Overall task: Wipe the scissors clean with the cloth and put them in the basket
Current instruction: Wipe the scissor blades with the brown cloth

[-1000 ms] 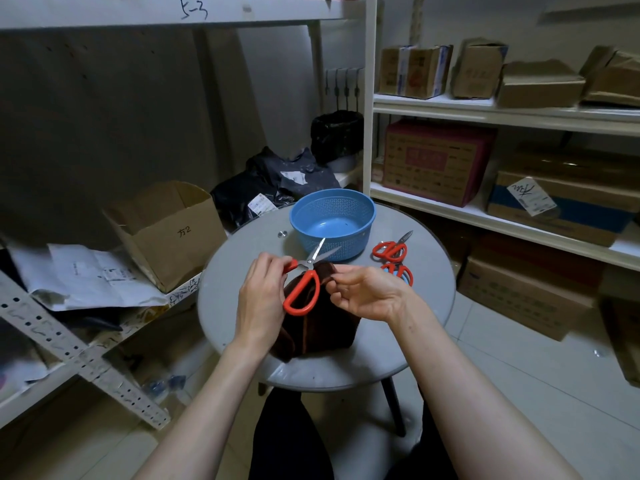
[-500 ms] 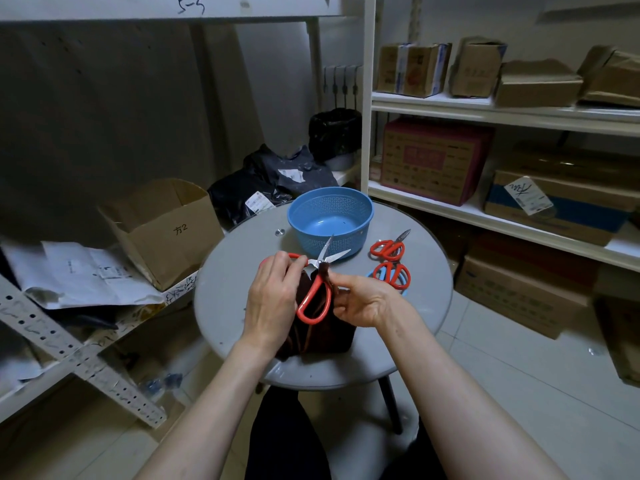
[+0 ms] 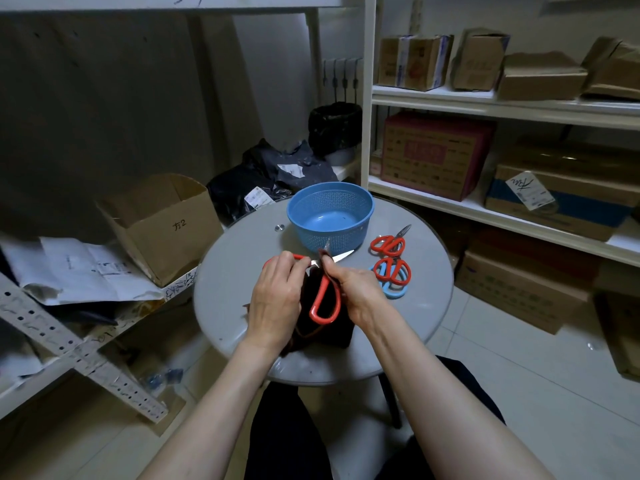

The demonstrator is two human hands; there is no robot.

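Jointly in left hand (image 3: pixel 277 299), right hand (image 3: pixel 360 292): scissors (image 3: pixel 322 319)

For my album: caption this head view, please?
Left hand holds red scissors while right hand wipes them with a dark cloth, before a blue basket.

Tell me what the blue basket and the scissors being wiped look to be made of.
Basket: likely plastic, matte blue, its walls moulded in a fine perforated grid. Scissors: the blades look like bare metal, pale and glinting; the handles seem glossy red plastic, smooth loops that catch the light.
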